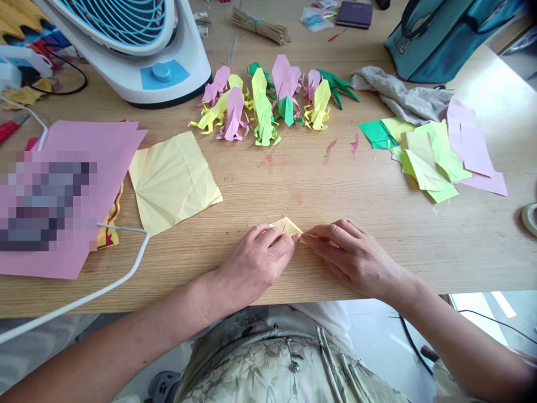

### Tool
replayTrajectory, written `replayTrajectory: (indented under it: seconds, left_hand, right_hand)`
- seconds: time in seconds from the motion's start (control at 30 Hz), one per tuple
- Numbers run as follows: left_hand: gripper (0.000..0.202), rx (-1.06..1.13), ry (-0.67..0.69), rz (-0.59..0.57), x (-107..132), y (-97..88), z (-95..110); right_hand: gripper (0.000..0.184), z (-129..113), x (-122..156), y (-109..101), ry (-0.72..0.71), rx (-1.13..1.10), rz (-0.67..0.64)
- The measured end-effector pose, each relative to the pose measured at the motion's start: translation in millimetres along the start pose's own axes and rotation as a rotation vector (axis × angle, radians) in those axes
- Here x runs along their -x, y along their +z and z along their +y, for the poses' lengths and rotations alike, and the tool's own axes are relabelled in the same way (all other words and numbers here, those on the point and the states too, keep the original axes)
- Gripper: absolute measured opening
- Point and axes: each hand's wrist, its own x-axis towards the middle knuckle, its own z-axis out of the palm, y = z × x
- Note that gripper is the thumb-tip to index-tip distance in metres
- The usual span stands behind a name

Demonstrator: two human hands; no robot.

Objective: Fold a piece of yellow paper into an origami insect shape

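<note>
A small piece of folded pale yellow paper (287,224) lies near the front edge of the table, partly covered by my fingers. My left hand (262,252) is closed on its left and near side, thumb and fingers pressing it. With a pinch, my right hand (350,249) grips the paper's right corner. Left of my hands lies a creased pale yellow sheet (176,182), spread flat with fan-like fold lines. Beyond them stands a group of folded paper figures (263,109) in pink, yellow and green.
A fan (161,70) stands at the back left, by a large pink sheet (113,145) and a white cable (134,268). To the right are paper offcuts (423,162), a grey cloth (403,92), a teal bag (444,42) and a tape roll (529,218). Bundled sticks (260,27) lie behind.
</note>
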Motion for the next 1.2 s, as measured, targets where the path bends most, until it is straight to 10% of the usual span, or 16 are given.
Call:
replayTrajectory:
  seconds: [0.43,0.93,1.2]
  left_hand:
    - [0.035,-0.186,-0.155,-0.092,-3.9,-4.4,37.4]
    - [0.019,0.685,-0.253,-0.102,-32.2,5.3,-35.3]
    - [0.012,0.810,-0.248,-0.012,-23.1,13.5,-39.0]
  right_hand:
    - [0.038,-0.7,1.8,1.1,0.001,0.000,-0.045]
    - [0.025,16.6,-23.2,-6.9,-0.076,-0.015,-0.088]
    - [0.022,19.9,-23.7,3.3,-0.021,-0.196,0.053]
